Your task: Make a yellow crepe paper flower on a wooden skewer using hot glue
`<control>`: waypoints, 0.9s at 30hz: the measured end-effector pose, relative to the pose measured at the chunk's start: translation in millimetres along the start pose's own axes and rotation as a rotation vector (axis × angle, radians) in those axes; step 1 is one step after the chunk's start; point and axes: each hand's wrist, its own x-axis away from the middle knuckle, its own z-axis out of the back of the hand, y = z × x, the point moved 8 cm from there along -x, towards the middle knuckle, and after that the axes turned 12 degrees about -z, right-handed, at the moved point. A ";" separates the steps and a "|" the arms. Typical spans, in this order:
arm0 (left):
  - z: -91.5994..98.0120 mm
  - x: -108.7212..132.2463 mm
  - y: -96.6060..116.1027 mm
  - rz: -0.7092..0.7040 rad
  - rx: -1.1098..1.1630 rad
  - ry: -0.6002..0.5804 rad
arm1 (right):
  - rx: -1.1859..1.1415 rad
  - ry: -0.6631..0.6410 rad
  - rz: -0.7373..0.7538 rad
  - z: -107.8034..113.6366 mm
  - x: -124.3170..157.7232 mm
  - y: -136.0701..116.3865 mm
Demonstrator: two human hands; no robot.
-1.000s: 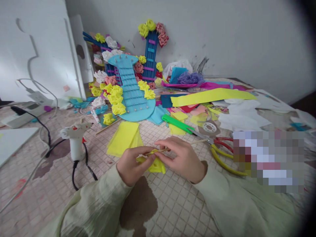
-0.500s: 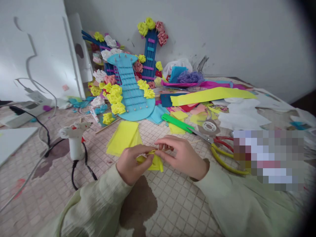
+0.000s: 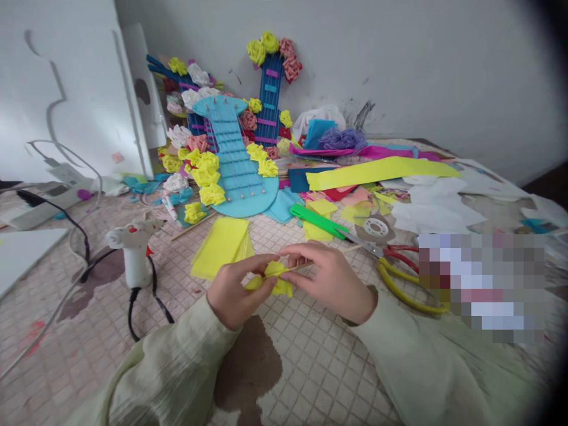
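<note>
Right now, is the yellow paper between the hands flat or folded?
Folded: the paper bends at the stick, with flaps showing above and below it.

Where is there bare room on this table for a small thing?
Between the glue gun and yellow sheets, and between the left sleeve and right sleeve, nearer than the held yellow paper. Crowded: around the light-blue guitar shape and scissors.

Fingers of the left hand (image 3: pixel 242 290) hid part of the yellow paper (image 3: pixel 283 288), and the right hand (image 3: pixel 332 275) covered a stretch of thin stick (image 3: pixel 296 267). A pixelated patch (image 3: pixel 488 290) obscured whatever lay beneath. The left edge cropped a white board (image 3: pixel 26 254).
</note>
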 end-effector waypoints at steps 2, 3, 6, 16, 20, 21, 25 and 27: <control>0.6 0.2 -0.5 0.008 -0.010 0.001 | 0.007 -0.025 0.015 -1.8 0.1 -0.8; 1.2 0.5 -1.0 0.016 -0.013 0.005 | 0.007 -0.050 0.022 -3.5 0.1 -0.9; 2.2 1.5 -2.7 0.046 0.004 0.021 | 0.000 -0.134 0.021 -8.8 0.3 0.5; 2.2 4.9 -10.1 0.224 0.450 0.037 | -0.179 -0.051 -0.082 2.0 -4.3 7.7; 3.2 4.5 -11.4 0.237 0.470 0.102 | -0.237 -0.030 -0.104 3.4 -4.7 9.1; 4.2 4.0 -10.8 0.220 0.453 0.126 | -0.245 -0.032 -0.106 2.9 -4.5 9.2; 7.5 2.0 -6.8 0.144 0.401 0.177 | -0.261 -0.027 -0.099 0.9 -3.1 9.1; 9.8 1.3 -4.7 0.115 0.383 0.185 | -0.256 -0.008 -0.092 0.9 -2.7 8.6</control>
